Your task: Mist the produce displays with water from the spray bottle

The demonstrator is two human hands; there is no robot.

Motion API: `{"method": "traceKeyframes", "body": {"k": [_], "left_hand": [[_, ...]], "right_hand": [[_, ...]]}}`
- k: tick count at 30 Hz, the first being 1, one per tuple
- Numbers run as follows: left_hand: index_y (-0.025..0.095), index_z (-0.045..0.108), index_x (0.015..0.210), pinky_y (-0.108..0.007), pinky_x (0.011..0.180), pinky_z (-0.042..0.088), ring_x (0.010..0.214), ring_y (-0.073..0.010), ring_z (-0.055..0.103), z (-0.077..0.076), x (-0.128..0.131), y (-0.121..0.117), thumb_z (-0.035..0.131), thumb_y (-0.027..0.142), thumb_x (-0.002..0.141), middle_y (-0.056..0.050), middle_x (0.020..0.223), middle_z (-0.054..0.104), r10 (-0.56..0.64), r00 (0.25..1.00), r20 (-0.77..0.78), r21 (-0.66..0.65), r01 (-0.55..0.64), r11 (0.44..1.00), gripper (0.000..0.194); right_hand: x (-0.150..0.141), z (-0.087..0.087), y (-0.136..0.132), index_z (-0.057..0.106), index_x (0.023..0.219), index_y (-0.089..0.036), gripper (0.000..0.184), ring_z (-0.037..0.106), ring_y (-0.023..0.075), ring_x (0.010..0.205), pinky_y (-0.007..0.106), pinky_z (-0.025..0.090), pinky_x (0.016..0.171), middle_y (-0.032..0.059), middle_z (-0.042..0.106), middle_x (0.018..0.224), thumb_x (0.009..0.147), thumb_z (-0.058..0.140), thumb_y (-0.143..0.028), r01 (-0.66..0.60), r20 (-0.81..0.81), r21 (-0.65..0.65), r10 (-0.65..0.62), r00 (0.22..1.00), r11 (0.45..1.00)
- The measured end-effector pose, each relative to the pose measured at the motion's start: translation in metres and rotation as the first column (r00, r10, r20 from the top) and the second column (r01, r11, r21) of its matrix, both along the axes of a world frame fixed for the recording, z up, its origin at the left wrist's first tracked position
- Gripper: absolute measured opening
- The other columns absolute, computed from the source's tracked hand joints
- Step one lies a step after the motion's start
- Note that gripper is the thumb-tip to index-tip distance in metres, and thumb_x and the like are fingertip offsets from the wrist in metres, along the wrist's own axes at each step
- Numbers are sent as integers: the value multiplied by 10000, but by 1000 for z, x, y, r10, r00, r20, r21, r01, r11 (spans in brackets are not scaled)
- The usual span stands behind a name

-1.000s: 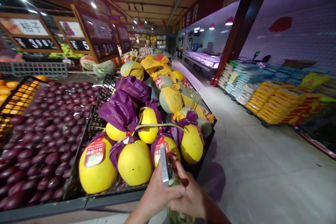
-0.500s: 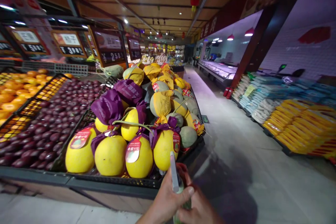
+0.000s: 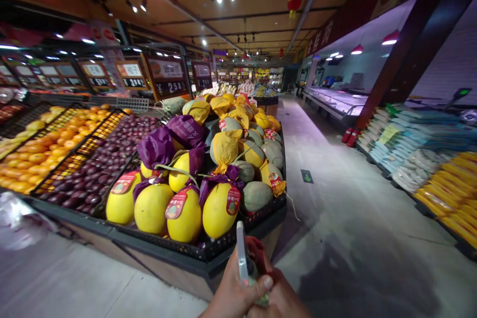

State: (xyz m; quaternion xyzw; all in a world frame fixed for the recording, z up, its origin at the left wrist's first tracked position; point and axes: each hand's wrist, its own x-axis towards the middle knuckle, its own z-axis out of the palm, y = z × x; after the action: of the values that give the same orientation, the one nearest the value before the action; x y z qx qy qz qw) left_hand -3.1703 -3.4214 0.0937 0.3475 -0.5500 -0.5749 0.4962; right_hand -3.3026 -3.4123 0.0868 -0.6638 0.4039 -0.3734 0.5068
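At the bottom centre, my left hand [image 3: 233, 283] and my right hand [image 3: 281, 295] are closed together around a slim grey-white object [image 3: 242, 253] seen edge-on. A greenish part of what they hold shows low between the palms; its kind is hard to make out. The fingers on the far side are partly hidden. Just beyond the hands is the corner of a fruit stand [image 3: 197, 268], with yellow melons [image 3: 219, 208] in red labels and purple wraps. Grey-green melons [image 3: 257, 196] lie behind them to the right. Neither hand touches the fruit.
Dark purple round fruit [image 3: 100, 174] and oranges [image 3: 44, 151] fill crates on the left. The aisle floor [image 3: 328, 189] runs along the stand's right side. Stacked yellow packs [image 3: 450, 194] and blue bags [image 3: 421, 129] line the far right. A clear plastic bag [image 3: 22, 223] hangs at the left.
The view has turned left and shifted, bringing more crates and the plastic bag into sight. The stand's corner now shows beside the hands. Both hands keep their hold.
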Motion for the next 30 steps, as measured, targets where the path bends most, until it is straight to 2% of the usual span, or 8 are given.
{"method": "traceKeyframes", "body": {"k": [3,8,12,15,20,25,27,30], "left_hand": [[225,580,1169,-337,854,479,955,-216,549,5,-13,-8,859,650,635,-46,1025,595,12,1000,-8,43,-11,999,737],[193,587,981,-334,830,471,921,-199,550,2,-59,-34,801,621,730,-65,1036,589,-1,1000,12,-18,1,1000,541],[196,560,1105,-294,772,436,855,-170,530,3,-98,-72,850,619,676,-32,928,600,-59,993,-105,24,62,998,668],[192,542,1136,-277,724,419,829,-160,514,12,-113,-107,881,643,606,-26,936,586,-118,983,-138,5,120,993,774],[186,564,1192,-298,769,452,871,-177,560,15,-115,-158,871,662,617,-50,1007,606,-95,987,-131,2,96,995,807],[259,489,1406,-366,1010,442,1221,-295,551,-5,-100,-211,907,714,475,-94,1320,575,-143,954,-264,-22,142,990,1117],[253,499,1408,-379,1062,407,1262,-298,539,-16,-91,-227,803,779,599,-94,1331,597,-70,965,-252,-36,63,997,1012],[231,592,1254,-343,979,453,1094,-242,606,-30,-81,-241,660,737,806,-56,1155,659,132,954,-271,7,-135,991,678]], "right_hand": [[-11,-1,-14,554,1415,-307,453,693,286,1188,420,620,918,56,752,1207,968,480,-327,-38,27,16,38,999,999],[-65,14,-27,626,1277,-342,556,698,339,1138,458,565,993,44,754,1193,733,665,-231,16,-104,76,-9,995,997],[-103,28,-60,476,1424,-302,703,727,291,1026,431,573,960,54,749,1144,743,618,-198,-39,-19,46,40,999,998],[-120,33,-97,456,1443,-312,739,701,292,1112,424,559,988,65,717,1226,739,643,-182,-68,28,-10,68,997,998],[-135,25,-160,484,1438,-314,727,666,284,1206,411,536,1050,72,672,1338,754,703,-202,-148,-21,-67,147,989,987],[-147,2,-207,404,1488,-233,850,509,368,1391,536,389,1181,159,588,1432,762,766,-486,-84,-48,102,90,995,991],[-148,3,-222,426,1445,-209,844,584,356,1264,535,436,1110,156,646,1289,761,753,-581,-96,-43,144,103,994,985],[-137,16,-243,503,1327,-216,699,648,272,988,436,522,921,87,679,1063,761,738,-552,-229,51,155,224,973,961]]}}
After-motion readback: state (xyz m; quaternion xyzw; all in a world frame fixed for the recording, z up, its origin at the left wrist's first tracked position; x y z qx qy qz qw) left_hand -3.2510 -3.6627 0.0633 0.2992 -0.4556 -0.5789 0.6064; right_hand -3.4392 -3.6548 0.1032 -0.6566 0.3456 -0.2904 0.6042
